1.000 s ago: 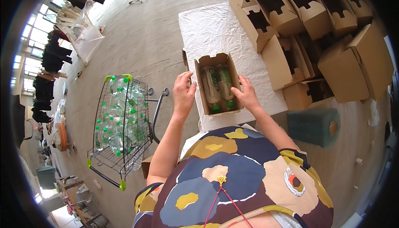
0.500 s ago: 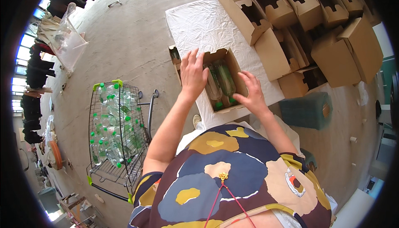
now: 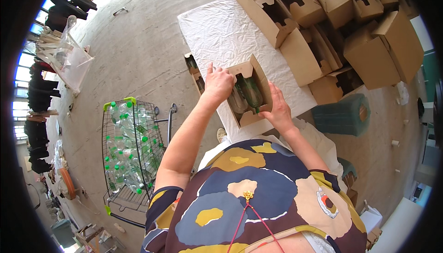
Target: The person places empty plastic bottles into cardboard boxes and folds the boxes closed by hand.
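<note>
At the near end of the white-covered table (image 3: 217, 31), an open box (image 3: 260, 74) holds two bottles (image 3: 253, 91). The left hand (image 3: 218, 84), outstretched moments ago, now curls at its left edge, grip unclear; the right hand (image 3: 278, 111) spreads wide along its right wall. Bare cloth runs beyond; cartons (image 3: 302, 61) crowd the table's right edge.

I see a tabletop (image 3: 212, 36) under wrinkled white cloth (image 3: 271, 52); open cardboard box (image 3: 261, 74) sits on it, 6 o'clock. Box stack (image 3: 297, 61) at 2 o'clock, footing hidden. Grey floor (image 3: 152, 50) carries wire cart (image 3: 132, 100) at 8, teal wrapped bundle (image 3: 339, 116) at 4.
</note>
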`<state>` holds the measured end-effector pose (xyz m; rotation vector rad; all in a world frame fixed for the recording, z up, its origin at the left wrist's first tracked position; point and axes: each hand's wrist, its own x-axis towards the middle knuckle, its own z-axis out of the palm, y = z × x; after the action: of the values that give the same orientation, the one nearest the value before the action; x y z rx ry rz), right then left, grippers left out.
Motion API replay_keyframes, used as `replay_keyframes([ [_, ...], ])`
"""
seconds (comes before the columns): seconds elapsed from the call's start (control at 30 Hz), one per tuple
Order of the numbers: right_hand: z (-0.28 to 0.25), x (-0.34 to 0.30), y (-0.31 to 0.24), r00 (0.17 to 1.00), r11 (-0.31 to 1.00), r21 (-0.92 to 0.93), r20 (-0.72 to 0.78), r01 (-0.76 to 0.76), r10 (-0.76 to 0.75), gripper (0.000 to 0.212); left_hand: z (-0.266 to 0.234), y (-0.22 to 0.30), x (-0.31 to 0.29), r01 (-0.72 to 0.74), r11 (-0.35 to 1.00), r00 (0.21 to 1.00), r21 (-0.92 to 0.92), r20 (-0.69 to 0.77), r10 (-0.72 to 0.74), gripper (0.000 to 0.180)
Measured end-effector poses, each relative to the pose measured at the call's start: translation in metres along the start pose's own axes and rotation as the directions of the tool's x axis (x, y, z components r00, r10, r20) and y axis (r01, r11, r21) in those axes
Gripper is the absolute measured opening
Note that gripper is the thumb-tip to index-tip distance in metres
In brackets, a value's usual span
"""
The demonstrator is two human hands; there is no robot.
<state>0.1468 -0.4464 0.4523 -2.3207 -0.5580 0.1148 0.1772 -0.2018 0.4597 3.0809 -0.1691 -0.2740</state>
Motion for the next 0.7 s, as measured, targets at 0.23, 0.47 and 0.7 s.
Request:
replay_keyframes([
  [0.23,0.011,0.019,0.004,0.981,0.932,-0.330,0.063,-0.151,0.182,0.095,0.008,0.003,0.008,0.006,1.000,0.998,0.023,0.056,-0.007,0.019],
  [0.47,0.033,0.010,0.003,0.992,0.944,-0.311,-0.012,0.114,-0.124,0.081,0.031,0.001,-0.005,-0.139,0.938,0.836,-0.316,-0.546,-0.060,0.037],
  [0.7,0.043,0.008,0.010,0.985,0.986,0.017,-0.047,0.169,-0.168,0.076,0.053,0.016,-0.022,-0.187,0.461,0.741,-0.868,-0.433,-0.514,0.062],
])
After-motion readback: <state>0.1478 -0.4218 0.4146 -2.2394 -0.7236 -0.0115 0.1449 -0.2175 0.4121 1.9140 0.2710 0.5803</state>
